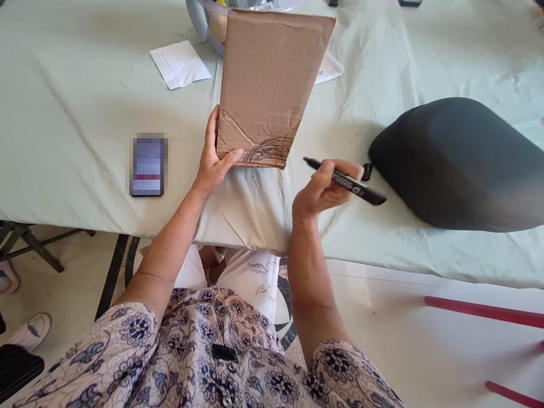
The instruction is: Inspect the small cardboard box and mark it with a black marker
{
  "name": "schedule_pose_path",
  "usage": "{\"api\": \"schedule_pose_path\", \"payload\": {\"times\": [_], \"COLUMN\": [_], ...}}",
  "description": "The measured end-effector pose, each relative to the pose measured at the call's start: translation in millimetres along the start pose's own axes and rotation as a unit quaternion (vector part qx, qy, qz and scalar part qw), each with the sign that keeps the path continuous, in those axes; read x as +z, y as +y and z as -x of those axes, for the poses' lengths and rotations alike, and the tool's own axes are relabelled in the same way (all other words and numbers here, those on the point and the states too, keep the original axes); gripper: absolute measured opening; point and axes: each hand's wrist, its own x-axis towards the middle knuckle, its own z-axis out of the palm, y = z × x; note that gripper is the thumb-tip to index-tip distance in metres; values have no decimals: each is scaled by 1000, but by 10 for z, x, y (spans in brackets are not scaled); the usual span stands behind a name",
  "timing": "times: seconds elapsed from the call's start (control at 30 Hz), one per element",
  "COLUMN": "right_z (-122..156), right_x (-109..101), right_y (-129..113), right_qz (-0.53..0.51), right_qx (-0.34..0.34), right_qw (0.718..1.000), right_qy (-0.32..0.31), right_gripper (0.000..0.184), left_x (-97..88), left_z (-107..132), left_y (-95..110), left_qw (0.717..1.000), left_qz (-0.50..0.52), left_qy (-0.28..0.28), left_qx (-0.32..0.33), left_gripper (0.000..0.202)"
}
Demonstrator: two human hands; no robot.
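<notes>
My left hand [216, 156] grips a flat piece of brown cardboard [267, 85] by its lower left corner, thumb on the front and fingers behind. The cardboard is tilted up above the table. Dark curved pen strokes [270, 150] fill its lower right part, and creases run across its lower left. In my right hand [325, 187] is a black marker [357, 187], pinched between thumb and fingers. Its dark tip points left toward the cardboard, apart from it. A small black cap [366, 171] shows just beyond my right fingers.
A phone [148, 164] lies on the cloth-covered table [85, 113] at left. White paper [181, 64] and a plastic basket [204, 22] holding things sit at the back. A large dark rounded object [463, 164] stands at right. Another person's shoe [36, 333] is on the floor.
</notes>
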Motion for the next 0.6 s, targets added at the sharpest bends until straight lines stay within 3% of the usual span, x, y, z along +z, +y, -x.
{"api": "schedule_pose_path", "payload": {"times": [0.07, 0.17, 0.2, 0.27, 0.37, 0.43, 0.5, 0.6], "right_z": [-5, 69, 97, 118, 34, -53, -104, -79], "right_x": [23, 78, 92, 105, 93, 88, 103, 164], "right_y": [-18, -41, -30, 30, 188, 301, 395, 478], "right_qz": [-5, -54, -67, -73, -59, -21, 27, 133], "right_qx": [-9, -72, -86, -64, 34, 51, 37, 34], "right_qw": [999, 977, 971, 981, 997, 998, 998, 969], "right_qy": [-45, -195, -214, -170, -23, -3, -51, -207], "right_gripper": [52, 55, 57, 60, 58, 55, 47, 57], "left_x": [1, 5, 5, 6, 12, 22, 33, 41], "left_z": [2, 9, 12, 16, 16, 13, 8, 1], "left_y": [-6, -17, -22, -35, -53, -66, -85, -135], "left_qw": [1000, 1000, 1000, 999, 999, 999, 999, 999], "left_qz": [0, -8, -12, -17, -22, -22, -18, -12], "left_qy": [-1, 11, 17, 24, 23, 25, 30, 30], "left_qx": [6, 14, 15, 17, 18, 15, 12, 10], "left_gripper": [97, 95, 94, 91, 91, 93, 94, 94]}}
